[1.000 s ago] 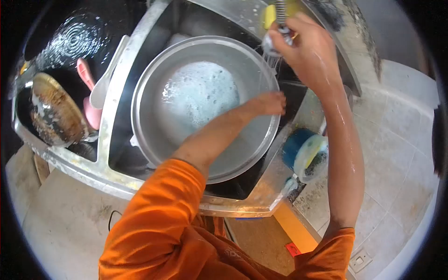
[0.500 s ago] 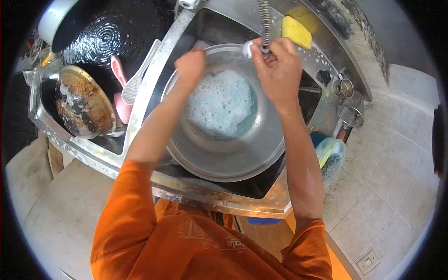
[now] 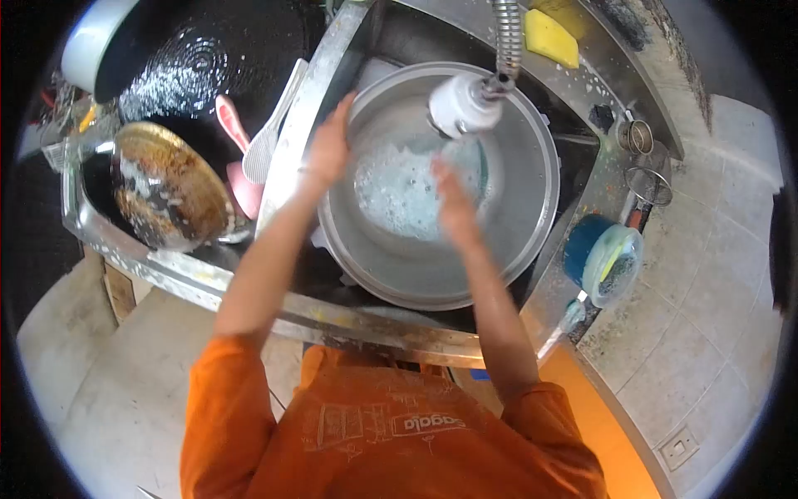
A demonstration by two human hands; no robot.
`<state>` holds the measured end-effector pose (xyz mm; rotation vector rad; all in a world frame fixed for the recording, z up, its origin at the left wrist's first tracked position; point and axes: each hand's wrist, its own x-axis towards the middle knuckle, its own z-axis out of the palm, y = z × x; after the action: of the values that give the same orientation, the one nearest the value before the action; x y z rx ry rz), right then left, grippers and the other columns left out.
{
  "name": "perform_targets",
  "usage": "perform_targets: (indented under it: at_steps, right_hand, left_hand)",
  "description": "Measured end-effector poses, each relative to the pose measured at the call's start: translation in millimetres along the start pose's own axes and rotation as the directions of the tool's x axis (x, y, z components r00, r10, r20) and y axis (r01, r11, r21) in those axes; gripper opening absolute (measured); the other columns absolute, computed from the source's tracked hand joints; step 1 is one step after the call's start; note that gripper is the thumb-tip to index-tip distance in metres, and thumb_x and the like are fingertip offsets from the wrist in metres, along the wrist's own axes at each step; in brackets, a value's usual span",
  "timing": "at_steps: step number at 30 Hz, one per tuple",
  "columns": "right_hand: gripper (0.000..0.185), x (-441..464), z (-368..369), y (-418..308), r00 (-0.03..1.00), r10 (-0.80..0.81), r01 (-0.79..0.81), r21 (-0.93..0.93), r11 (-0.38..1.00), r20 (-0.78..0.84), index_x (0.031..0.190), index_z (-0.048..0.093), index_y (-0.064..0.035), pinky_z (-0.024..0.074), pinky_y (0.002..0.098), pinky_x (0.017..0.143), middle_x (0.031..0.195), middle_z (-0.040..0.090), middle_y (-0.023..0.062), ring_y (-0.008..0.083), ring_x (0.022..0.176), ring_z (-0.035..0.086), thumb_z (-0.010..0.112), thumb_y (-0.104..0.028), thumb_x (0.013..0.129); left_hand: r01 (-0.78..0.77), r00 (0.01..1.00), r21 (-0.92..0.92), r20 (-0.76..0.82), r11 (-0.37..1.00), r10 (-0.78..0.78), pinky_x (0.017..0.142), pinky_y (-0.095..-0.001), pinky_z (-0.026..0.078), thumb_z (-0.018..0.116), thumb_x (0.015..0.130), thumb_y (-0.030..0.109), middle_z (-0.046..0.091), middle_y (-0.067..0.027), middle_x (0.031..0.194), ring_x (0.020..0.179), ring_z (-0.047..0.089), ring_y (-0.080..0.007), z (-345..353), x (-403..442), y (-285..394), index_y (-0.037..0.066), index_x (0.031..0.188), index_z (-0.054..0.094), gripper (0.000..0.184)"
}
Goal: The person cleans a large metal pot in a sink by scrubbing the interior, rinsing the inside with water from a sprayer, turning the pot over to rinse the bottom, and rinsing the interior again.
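While the left hand [image 3: 330,145] lies at the near-left rim of the large metal pot [image 3: 424,270], whether gripping I cannot tell, the blurred right hand [image 3: 454,204] hangs over the suds [image 3: 395,200], fingers extended, holding nothing. The pot sits in the sink basin [image 3: 416,37], beneath the white faucet head [image 3: 462,108].

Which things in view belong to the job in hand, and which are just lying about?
Likely in the job: left hand, right hand, metal pot, sudsy water, white faucet head.

Apparently lying about: yellow sponge, scorched metal pan, white rice paddle, pink-handled utensil, blue tub.
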<state>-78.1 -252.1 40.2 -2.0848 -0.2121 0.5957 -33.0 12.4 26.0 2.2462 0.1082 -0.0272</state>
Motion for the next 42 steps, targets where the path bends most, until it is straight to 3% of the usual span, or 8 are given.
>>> perform_targets:
  at_steps: [4, 10, 15, 22, 26, 32, 38, 42]
  right_hand:
    - [0.067, -47, 44, 97, 0.757, 0.652, -0.448, -0.769, 0.457, -0.053, 0.148, 0.017, -0.0073, 0.0133, 0.0461, 0.115, 0.151, 0.021, 0.0211, 0.0363, 0.14, 0.018, 0.04, -0.04, 0.095]
    - [0.07, 169, 124, 142, 0.956, 0.183, -0.287, -0.615, 0.734, -0.228, 0.148, 0.016, -0.0067, 0.0174, 0.0449, 0.114, 0.151, 0.022, 0.0172, 0.0327, 0.138, 0.024, 0.046, -0.035, 0.093]
    - [0.071, 17, 147, 123, 0.983, -0.119, 0.183, -0.69, 0.7, 0.14, 0.148, 0.018, -0.0057, 0.021, 0.045, 0.113, 0.151, 0.024, 0.0152, 0.0311, 0.136, 0.03, 0.05, -0.033, 0.091]
    - [0.065, 155, 110, 170, 0.938, 0.088, -0.273, -0.558, 0.784, -0.335, 0.14, 0.033, -0.0015, 0.0273, 0.0519, 0.107, 0.143, 0.037, 0.0199, 0.0369, 0.129, 0.039, 0.05, -0.038, 0.09]
    - [0.061, 37, 168, 130, 0.939, -0.343, 0.244, -0.658, 0.713, -0.023, 0.136, 0.04, 0.0034, 0.0232, 0.0536, 0.108, 0.139, 0.041, 0.0254, 0.0415, 0.131, 0.037, 0.052, -0.033, 0.089]
    - [0.064, 96, 40, 203, 0.913, 0.087, -0.343, -0.634, 0.694, -0.398, 0.131, 0.045, 0.0057, 0.0262, 0.0516, 0.108, 0.134, 0.046, 0.0264, 0.0393, 0.13, 0.037, 0.059, -0.036, 0.084]
    - [0.064, 6, 121, 112, 0.927, -0.373, 0.255, -0.684, 0.684, -0.027, 0.134, 0.043, 0.0023, 0.028, 0.0499, 0.108, 0.133, 0.048, 0.022, 0.0364, 0.128, 0.042, 0.052, -0.042, 0.088]
    - [0.061, 45, 55, 196, 0.929, -0.047, -0.207, -0.62, 0.757, -0.367, 0.122, 0.052, 0.0049, 0.0339, 0.0523, 0.1, 0.125, 0.054, 0.0233, 0.0384, 0.118, 0.048, 0.057, -0.043, 0.085]
  left_hand:
    - [0.095, 0.995, 0.02, 0.023, 0.995, -0.095, 0.098, -0.0441, 0.042, 0.051, 0.074, -0.01, 0.051, -0.023, 0.129, 0.115, 0.053, -0.0401, 0, -8, 7, 0.011, 0.141, 0.034, 0.072]
    - [-0.033, 0.996, 0.106, -0.083, 0.994, 0.042, 0.092, -0.0453, 0.046, 0.054, 0.071, -0.013, 0.052, -0.0231, 0.125, 0.106, 0.057, -0.0405, 5, -7, -1, 0.014, 0.141, 0.034, 0.078]
    - [0.161, 0.985, 0.024, 0.061, 0.987, -0.162, 0.091, -0.0452, 0.047, 0.054, 0.07, -0.015, 0.054, -0.0241, 0.121, 0.103, 0.057, -0.0407, -6, -1, 13, 0.015, 0.14, 0.034, 0.078]
    - [0.097, 0.994, 0.048, -0.053, 0.994, -0.095, 0.08, -0.0453, 0.048, 0.048, 0.072, -0.01, 0.06, -0.0232, 0.108, 0.096, 0.059, -0.0397, -1, -7, 11, 0.012, 0.137, 0.04, 0.069]
    - [0.154, 0.988, -0.007, -0.004, 0.988, -0.154, 0.075, -0.0457, 0.048, 0.05, 0.071, -0.01, 0.061, -0.021, 0.101, 0.09, 0.06, -0.0387, -7, -2, 18, 0.014, 0.137, 0.04, 0.071]
    - [0.176, 0.984, 0.09, 0.012, 0.98, -0.178, 0.074, -0.0465, 0.048, 0.054, 0.071, -0.008, 0.061, -0.0207, 0.099, 0.089, 0.06, -0.0382, -6, -3, 10, 0.014, 0.137, 0.04, 0.071]
    - [0.202, 0.977, 0.15, 0.045, 0.968, -0.211, 0.07, -0.0487, 0.049, 0.058, 0.074, 0.0, 0.061, -0.023, 0.096, 0.081, 0.062, -0.04, -10, -4, 19, 0.016, 0.137, 0.039, 0.067]
    - [0.17, 0.985, 0.219, -0.003, 0.961, -0.174, 0.066, -0.0491, 0.049, 0.056, 0.077, 0.002, 0.062, -0.0226, 0.089, 0.074, 0.062, -0.0398, -4, -3, 13, 0.017, 0.136, 0.04, 0.063]
